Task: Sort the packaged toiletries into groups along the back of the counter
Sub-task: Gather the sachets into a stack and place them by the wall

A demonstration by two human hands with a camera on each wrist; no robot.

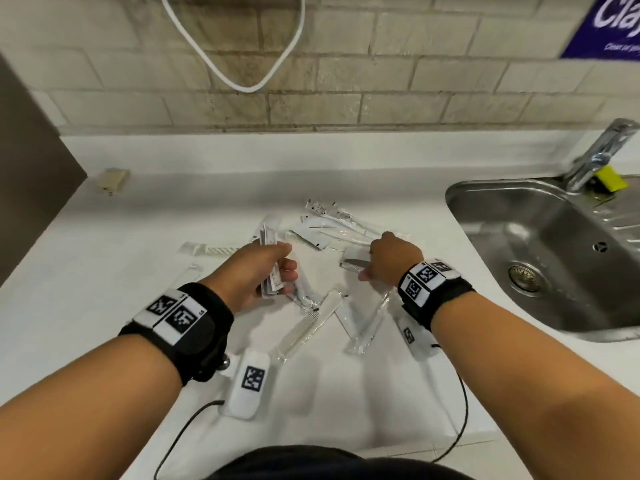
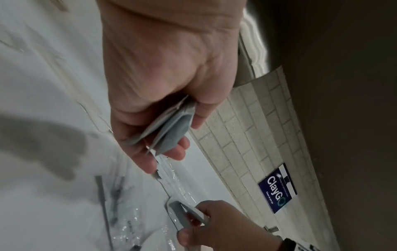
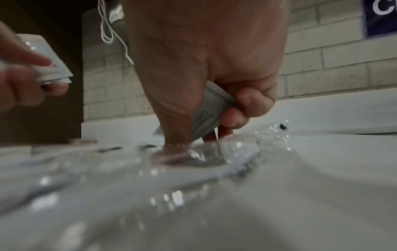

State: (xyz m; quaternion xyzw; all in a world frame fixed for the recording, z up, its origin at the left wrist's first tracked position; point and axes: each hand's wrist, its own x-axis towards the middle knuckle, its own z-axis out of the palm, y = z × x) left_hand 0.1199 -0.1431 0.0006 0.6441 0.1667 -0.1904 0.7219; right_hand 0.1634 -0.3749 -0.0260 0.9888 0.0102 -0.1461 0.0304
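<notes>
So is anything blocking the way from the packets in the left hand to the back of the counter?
Nothing visible. The left hand holds the flat packets above the pile; the back of the counter beyond looks bare.

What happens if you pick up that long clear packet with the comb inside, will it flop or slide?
The comb packet lies flat on the counter, so it probably won't roll. The comb inside looks rigid, so the packet should stay fairly straight, with only the wrapper ends bending. Its clear wrapper shines like slick plastic, so it may slip between fingers. It looks thin, likely light.
</notes>
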